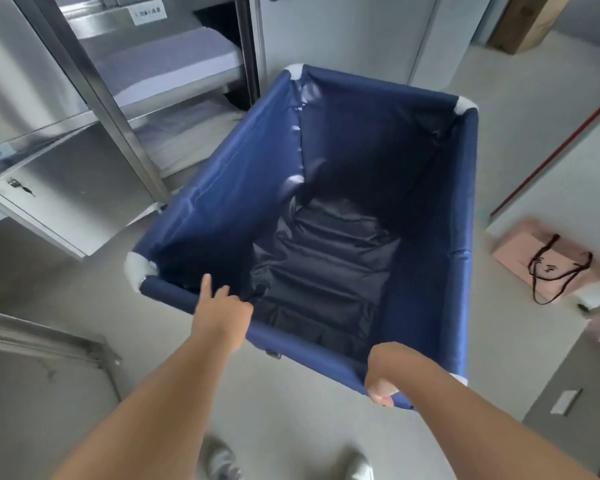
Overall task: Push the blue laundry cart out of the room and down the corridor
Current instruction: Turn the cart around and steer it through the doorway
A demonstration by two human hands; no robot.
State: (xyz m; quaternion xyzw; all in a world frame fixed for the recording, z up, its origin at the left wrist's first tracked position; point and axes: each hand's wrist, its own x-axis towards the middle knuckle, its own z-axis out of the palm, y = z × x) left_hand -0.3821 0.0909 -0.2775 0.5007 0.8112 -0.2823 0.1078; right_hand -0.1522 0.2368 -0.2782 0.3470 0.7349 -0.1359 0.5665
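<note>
Your right hand (383,375) grips the near rail of the blue laundry cart (326,216) at 5 o'clock, left hand (222,306) half-spread on it (empty, soft-sided, likely light), so push by the rail.

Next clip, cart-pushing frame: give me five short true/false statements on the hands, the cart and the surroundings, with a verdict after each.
1. The blue fabric laundry cart is full of linen. False: it holds only its dark liner.
2. The right hand is curled over the cart's near rim. True.
3. The left hand is closed in a tight fist on the rim. False: it rests on the rim with fingers extended.
4. A pink paper bag with dark handles lies on the floor right of the cart. True.
5. The steel shelving unit's shelves are bare. False: folded linen lies on them.
</note>
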